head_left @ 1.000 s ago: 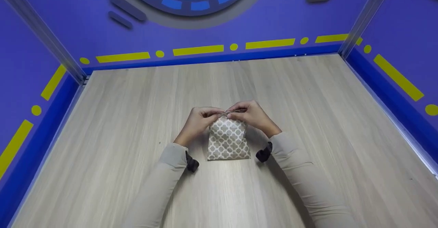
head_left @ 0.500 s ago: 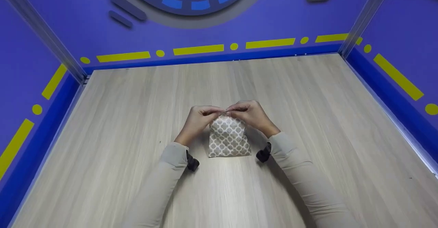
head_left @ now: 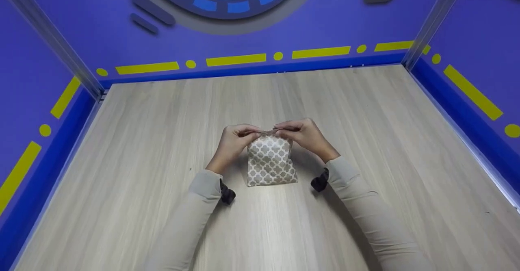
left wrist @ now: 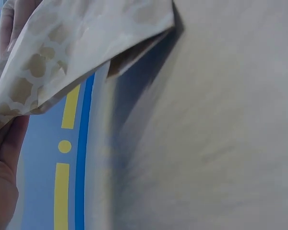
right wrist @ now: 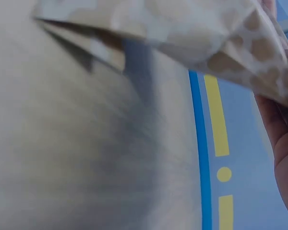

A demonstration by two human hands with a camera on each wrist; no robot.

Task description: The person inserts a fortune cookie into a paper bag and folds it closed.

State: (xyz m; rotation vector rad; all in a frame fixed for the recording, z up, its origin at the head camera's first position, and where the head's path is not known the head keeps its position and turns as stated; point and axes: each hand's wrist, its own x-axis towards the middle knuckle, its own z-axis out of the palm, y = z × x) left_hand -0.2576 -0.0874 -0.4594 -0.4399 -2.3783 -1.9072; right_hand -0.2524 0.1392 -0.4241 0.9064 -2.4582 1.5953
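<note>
A small paper bag point(head_left: 271, 161) with a white and beige quatrefoil print stands at the middle of the wooden table, its top edge gathered narrow. My left hand point(head_left: 237, 141) pinches the left end of that top edge between thumb and fingers. At the right end, my right hand point(head_left: 304, 137) pinches it the same way. In the left wrist view the bag point(left wrist: 62, 52) slants up from the fingers, with a folded base flap showing beneath. The right wrist view has the bag point(right wrist: 182, 33) from its other side, its bottom fold lifted off the table.
The wooden table point(head_left: 162, 116) spreads all around the bag. Blue-purple panels point(head_left: 243, 39) with yellow dashes and dots wall it in at the back and both sides. A dark wrist camera point(head_left: 228, 196) sits under the left cuff, another wrist camera point(head_left: 320, 181) under the right.
My hands have drawn slightly apart along the bag's top edge, the right hand shifting a little to the right. The bag's bottom edge has moved slightly away from me.
</note>
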